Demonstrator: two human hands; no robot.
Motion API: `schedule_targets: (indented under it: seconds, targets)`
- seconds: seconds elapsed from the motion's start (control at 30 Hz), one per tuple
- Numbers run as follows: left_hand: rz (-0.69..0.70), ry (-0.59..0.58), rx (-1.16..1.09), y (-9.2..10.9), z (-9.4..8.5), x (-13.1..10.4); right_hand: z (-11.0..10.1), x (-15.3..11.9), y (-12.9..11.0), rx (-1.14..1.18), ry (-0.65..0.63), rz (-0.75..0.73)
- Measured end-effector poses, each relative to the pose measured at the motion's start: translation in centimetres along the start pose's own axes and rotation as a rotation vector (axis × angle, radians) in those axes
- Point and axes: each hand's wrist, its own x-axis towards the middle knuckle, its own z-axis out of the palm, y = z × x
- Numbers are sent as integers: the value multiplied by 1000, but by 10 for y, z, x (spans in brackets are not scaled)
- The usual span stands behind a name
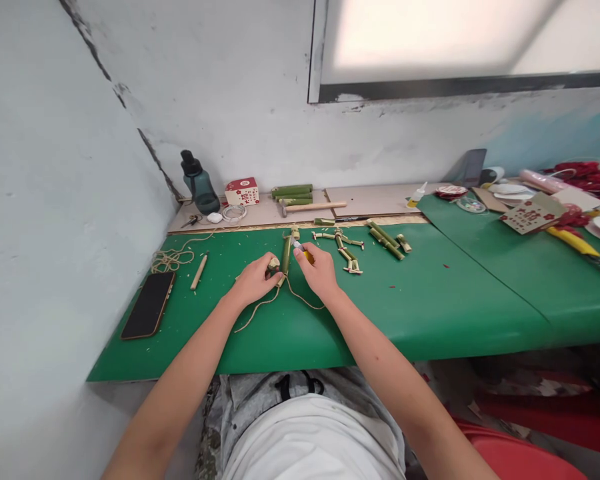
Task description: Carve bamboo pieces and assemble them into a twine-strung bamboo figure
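Note:
My left hand (257, 279) is closed around a short pale-ended bamboo piece (273, 264) on the green mat. Between my hands a green bamboo tube (287, 255) points away from me, with thin twine (260, 307) trailing from its near end. My right hand (317, 270) grips a small tool with a yellow handle (308, 257); its metal tip is close to the tube's upper part. A small bamboo piece (295, 233) lies just beyond the tube. To the right lies a figure of jointed bamboo pieces (341, 248).
On the left are a phone (149, 305), a pointed stick (199, 271) and coiled twine (169, 260). Along the wall stand a bottle (200, 185), a red-and-white box (242, 192), a hammer (313, 207) and a glue bottle (417, 195). Cut bamboo (384, 241) lies right of the figure.

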Motion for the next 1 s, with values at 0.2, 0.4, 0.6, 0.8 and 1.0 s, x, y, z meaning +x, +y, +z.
schedule_targets:
  seconds: [0.2,0.4,0.6,0.8,1.0]
  targets:
    - [15,-55,-28,10,-4,-3,-9,5,6,-352,-133,89]
    - [39,-73,-24,13,-4,-3,-11,8,12,-489,-243,-39]
    - [59,-50,-49,12,-3,-2,-7,8,12,-491,-250,-54]
    - [60,-71,-54,15,-4,-2,-5,8,15,-495,-260,-82]
    - [52,-71,-56,17,-5,-2,-4,10,15,-523,-273,-87]
